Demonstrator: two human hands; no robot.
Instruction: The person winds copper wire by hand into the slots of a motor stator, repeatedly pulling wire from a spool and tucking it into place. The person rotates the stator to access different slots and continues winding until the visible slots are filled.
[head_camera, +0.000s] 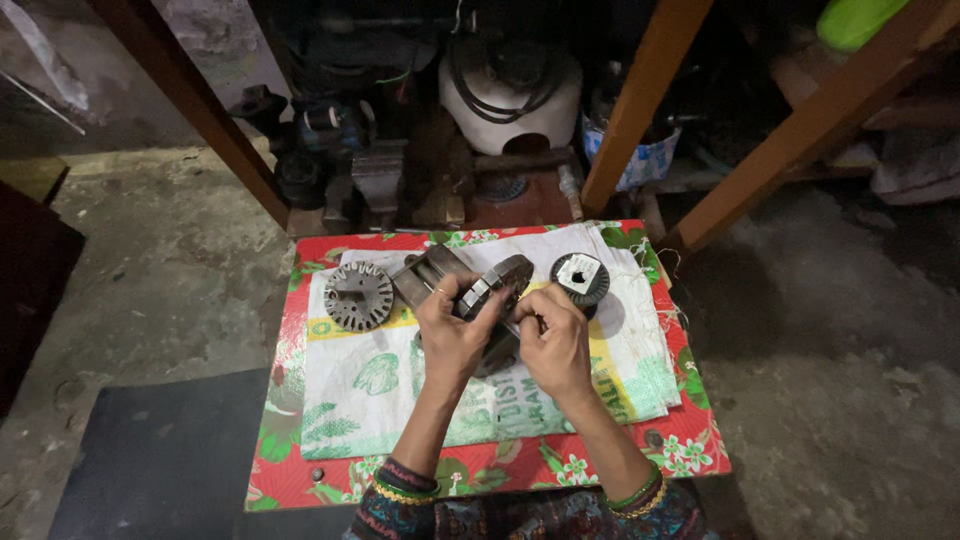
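My left hand and my right hand meet over the middle of a small table, both gripping a round grey slotted metal core that stands tilted on edge. A grey metal block lies just behind my left hand. A second slotted metal disc lies flat to the left. A dark spool with a white centre stands to the right of the held core.
The table carries a white woven sack over a red flowered cloth. Behind it stand a vise, dark machine parts and a white rounded housing between wooden legs. Concrete floor surrounds; a dark mat lies at the left.
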